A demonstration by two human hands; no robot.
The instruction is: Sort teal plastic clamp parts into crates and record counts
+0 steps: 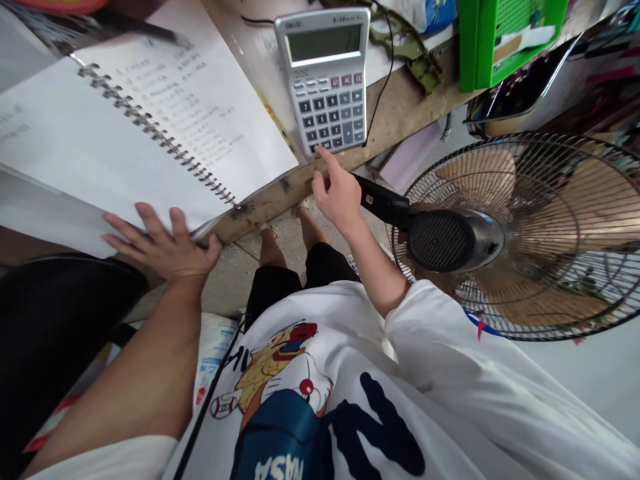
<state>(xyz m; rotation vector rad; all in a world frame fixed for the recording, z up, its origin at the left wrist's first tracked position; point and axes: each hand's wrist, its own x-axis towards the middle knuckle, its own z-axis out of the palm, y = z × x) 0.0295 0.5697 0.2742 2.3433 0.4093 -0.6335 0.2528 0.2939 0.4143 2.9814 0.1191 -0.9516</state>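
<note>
White cloth of the printed shirt (330, 300) lies nearest, on the wearer's side of the left hand (167, 243) and the right hand (337, 190). Ahead of both hands spreads the table (270, 203), its worn wooden edge running beside the left thumb and just under the right hand. To the right of the right wrist stands the fan (443, 240), its dark housing near the forearm, which leaves little room on that side. Between the two forearms there is open space down to the floor (223, 287). A black rounded object (55, 320) sits left of the left forearm. Beyond the left hand, the spiral notebook (150, 133) lies open, the near end of its binding reaching the table edge. The green basket (467, 50) stands ahead and to the right of the right hand, well apart. Directly ahead of that hand is the calculator (325, 87), its near end close to the table edge, with a narrow gap to the notebook's corner. The left hand is spread wide along the notebook's near margin, grasping nothing. The right hand is half curled, index finger extended onto the bottom-left keys, with nothing visible in its grasp.
</note>
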